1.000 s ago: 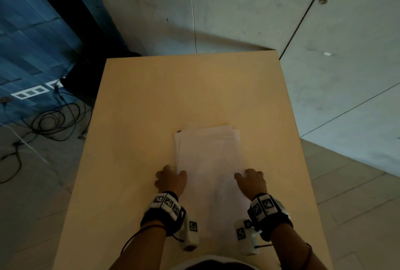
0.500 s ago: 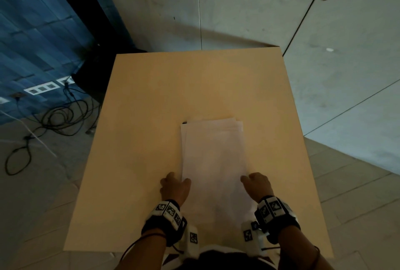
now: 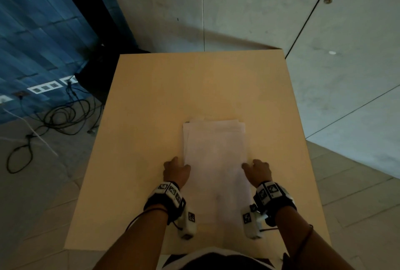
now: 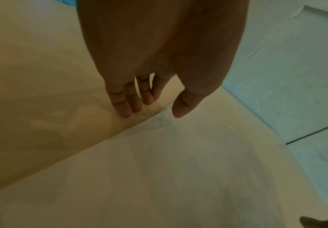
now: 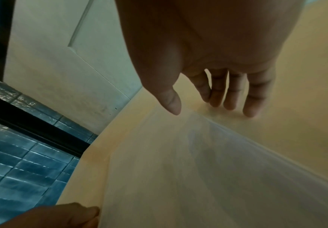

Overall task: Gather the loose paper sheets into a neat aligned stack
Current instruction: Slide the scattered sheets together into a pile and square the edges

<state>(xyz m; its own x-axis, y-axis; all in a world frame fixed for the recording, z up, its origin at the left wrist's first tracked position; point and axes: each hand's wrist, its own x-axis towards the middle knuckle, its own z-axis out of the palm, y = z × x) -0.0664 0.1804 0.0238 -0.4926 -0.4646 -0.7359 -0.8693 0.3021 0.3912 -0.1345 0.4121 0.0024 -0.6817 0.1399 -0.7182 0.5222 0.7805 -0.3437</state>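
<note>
A stack of white paper sheets [image 3: 216,161] lies lengthwise on the light wooden table [image 3: 173,96], with its far ends slightly fanned. My left hand [image 3: 176,169] is at the stack's left long edge and my right hand [image 3: 256,169] at its right long edge. In the left wrist view the left hand [image 4: 153,114] has straight fingers [image 4: 126,111] touching the table just beside the paper [image 4: 178,169], thumb over the sheet. In the right wrist view the right hand [image 5: 200,109] has straight fingers [image 5: 249,108] on the table beside the paper's layered edge [image 5: 237,138], thumb at that edge. Neither hand grips anything.
The table's near edge [image 3: 129,249] lies just below my wrists, and its right edge [image 3: 303,139] runs close to the right hand. Coiled black cables [image 3: 54,118] and a dark object [image 3: 97,70] are on the floor at the left. A concrete wall [image 3: 238,10] stands behind.
The head view has shifted. Both hands remain at the stack's long sides, and the stack stays in about the same spot on the table.
</note>
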